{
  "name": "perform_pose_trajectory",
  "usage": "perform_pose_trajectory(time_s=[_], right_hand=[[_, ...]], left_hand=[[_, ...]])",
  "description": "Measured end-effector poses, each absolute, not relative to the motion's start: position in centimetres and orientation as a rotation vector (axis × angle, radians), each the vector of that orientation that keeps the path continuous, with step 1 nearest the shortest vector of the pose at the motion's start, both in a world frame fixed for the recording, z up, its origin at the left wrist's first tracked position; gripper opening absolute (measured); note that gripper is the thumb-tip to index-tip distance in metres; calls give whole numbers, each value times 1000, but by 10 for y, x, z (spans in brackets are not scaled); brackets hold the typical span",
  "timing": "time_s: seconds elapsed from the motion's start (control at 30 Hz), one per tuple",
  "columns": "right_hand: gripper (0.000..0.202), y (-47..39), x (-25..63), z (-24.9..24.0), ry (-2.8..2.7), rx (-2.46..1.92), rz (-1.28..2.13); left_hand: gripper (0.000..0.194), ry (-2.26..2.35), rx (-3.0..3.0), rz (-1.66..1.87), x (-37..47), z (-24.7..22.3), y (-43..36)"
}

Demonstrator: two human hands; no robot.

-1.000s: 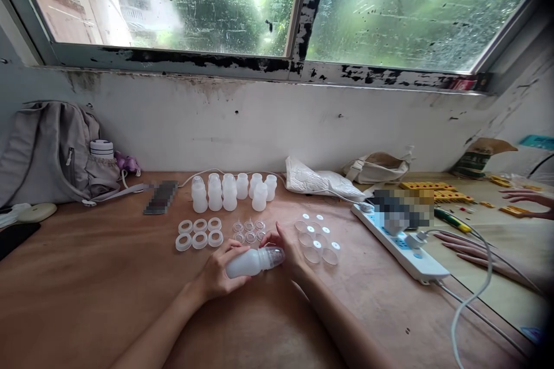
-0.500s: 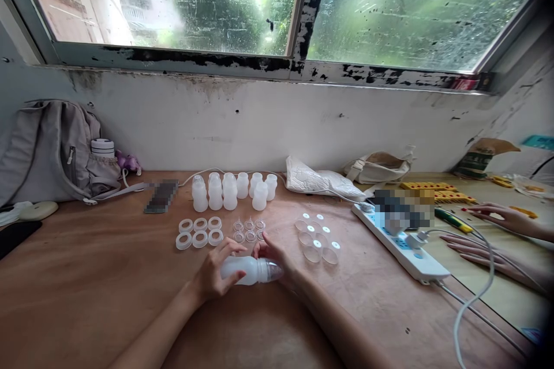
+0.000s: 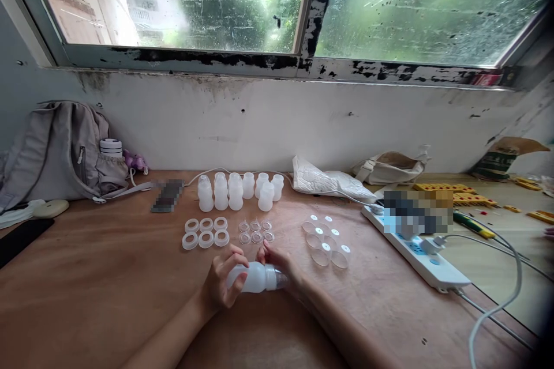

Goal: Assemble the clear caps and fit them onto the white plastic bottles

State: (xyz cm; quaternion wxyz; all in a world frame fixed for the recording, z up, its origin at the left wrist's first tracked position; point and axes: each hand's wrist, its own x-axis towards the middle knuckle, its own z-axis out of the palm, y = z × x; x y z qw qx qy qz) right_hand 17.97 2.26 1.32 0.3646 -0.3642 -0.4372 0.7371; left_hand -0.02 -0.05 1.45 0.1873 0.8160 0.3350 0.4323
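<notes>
Lying sideways above the table's near middle is a frosted baby bottle [image 3: 253, 278] with a clear cap at its right end. My left hand [image 3: 225, 279] is wrapped round its base, while my right hand [image 3: 283, 268] closes on the capped end and partly hides it. Just beyond lie white collar rings [image 3: 206, 238] in two rows. Beside them are clear nipples [image 3: 256, 237], one close to my right fingertips. Clear dome caps with white discs [image 3: 321, 258] lie to the right. Several more frosted bottles [image 3: 235, 193] stand upright farther back.
A white power strip [image 3: 415, 248] with cables runs along the right side. A grey backpack [image 3: 60, 150] leans at the back left by a blurred phone [image 3: 167, 196]. A silvery-white pouch [image 3: 331, 181] and a beige bag [image 3: 388, 168] lie against the wall.
The view has shifted slightly left, so the objects appear farther right. Both hands keep hold of the bottle. The other person's hands at the right have mostly left the view.
</notes>
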Motion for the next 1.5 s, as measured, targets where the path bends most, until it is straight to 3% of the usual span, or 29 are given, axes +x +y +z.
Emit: perform_pose_trajectory(time_s=[0.47, 0.67, 0.83, 0.93, 1.1, 1.5], right_hand=[[39, 46, 194, 28, -1259, -1409, 1305], [38, 43, 187, 48, -1342, -1203, 1268], [29, 58, 187, 73, -1503, -1173, 735], [27, 73, 185, 93, -1536, -1131, 446], [32, 109, 174, 112, -1512, -1125, 248], [37, 177, 151, 79, -1802, -1507, -144]], left_hand=[[16, 1303, 2117, 1482, 7, 13, 18], [14, 1371, 2213, 1539, -2, 10, 22], [34, 1609, 2260, 1517, -10, 10, 34], [33, 1771, 2227, 1468, -20, 10, 43], [31, 1889, 2334, 1127, -32, 6, 50], [43, 2022, 2408, 893, -32, 0, 49]])
